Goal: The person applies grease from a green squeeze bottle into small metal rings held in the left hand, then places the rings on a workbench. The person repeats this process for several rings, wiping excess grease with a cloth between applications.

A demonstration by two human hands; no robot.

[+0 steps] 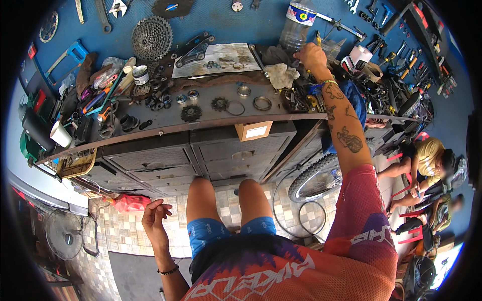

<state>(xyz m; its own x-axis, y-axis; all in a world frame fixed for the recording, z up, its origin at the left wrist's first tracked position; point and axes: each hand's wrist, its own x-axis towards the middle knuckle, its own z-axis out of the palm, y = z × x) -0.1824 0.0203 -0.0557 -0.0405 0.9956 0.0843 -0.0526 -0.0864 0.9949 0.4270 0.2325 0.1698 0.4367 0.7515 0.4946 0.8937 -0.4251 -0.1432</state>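
Note:
My right hand point(312, 56) is stretched far forward to the back of the workbench, beside a large clear plastic bottle point(294, 31). Its fingers are bent inward, and what they hold, if anything, is hidden. A slim yellow piece point(318, 38) sticks up just behind the knuckles, by a clear plastic container point(332, 48). Below that hand lies a crumpled pale rag point(282, 76). My left hand point(155, 216) hangs low in front of the bench, its fingers loosely bent and apart, with nothing visible in them.
Sprockets point(191, 113), bearings point(244, 91) and rings lie along the bench top point(168, 119). A small cardboard box point(253, 131) sits at its front edge. Tools hang on the blue wall point(211, 22). Below are drawers point(150, 159) and a bicycle wheel point(317, 180). Two people point(427, 160) sit at right.

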